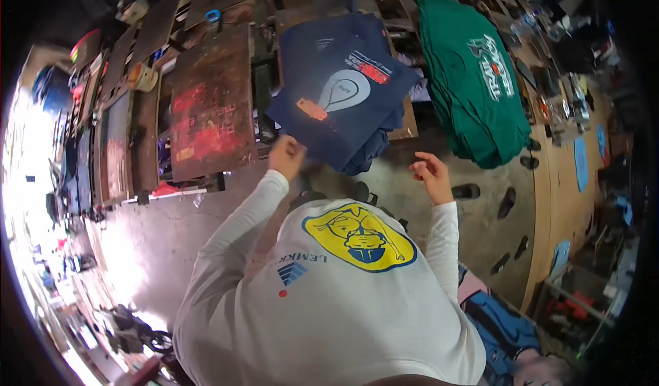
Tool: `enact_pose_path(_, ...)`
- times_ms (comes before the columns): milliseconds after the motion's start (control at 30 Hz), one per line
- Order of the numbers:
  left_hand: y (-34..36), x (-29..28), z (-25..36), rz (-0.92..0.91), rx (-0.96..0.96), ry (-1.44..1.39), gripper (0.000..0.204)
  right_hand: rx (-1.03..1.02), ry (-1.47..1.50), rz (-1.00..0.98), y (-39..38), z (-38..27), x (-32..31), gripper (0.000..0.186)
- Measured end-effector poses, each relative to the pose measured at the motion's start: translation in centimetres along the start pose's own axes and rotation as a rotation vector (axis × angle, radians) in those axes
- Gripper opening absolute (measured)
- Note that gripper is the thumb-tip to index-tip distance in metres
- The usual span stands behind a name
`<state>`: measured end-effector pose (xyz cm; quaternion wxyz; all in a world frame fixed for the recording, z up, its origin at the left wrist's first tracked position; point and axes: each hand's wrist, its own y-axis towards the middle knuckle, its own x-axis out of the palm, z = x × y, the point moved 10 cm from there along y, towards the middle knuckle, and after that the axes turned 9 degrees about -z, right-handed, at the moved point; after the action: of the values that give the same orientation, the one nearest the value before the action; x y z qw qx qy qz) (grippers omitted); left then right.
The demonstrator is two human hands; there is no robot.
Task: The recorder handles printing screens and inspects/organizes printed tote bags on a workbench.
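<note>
A stack of navy T-shirts (367,104) with white and orange-red prints lies on a board in front of me. The top one is turned askew, with its near edge hanging over the board. My left hand (287,157) is at that near left edge, fingers curled together on the cloth; the fingertips are slightly blurred. To the right of the stack, my right hand (432,176) hovers over the floor, holding nothing, thumb and fingers apart. A pile of green T-shirts (467,77) with white lettering lies beyond it.
Left of the stack is a dark board stained red (213,104), with a tub (142,77) beyond it. Dark sandals (506,202) are scattered on the concrete floor (412,211) at right. Another person (504,331) is low at the right behind me.
</note>
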<state>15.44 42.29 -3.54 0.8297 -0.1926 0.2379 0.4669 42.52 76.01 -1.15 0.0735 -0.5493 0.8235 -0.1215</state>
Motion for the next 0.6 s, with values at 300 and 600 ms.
enact_pose_path(300,-5.9,2.8,-0.6,0.032,-0.006,-0.101,0.022,-0.018,0.0,-0.225,5.2,-1.6,2.7,0.026)
enact_pose_path(600,-7.0,-1.2,5.3,0.103,-0.001,-0.586,0.012,-0.116,-0.164,-0.624,5.2,-5.6,12.3,0.047)
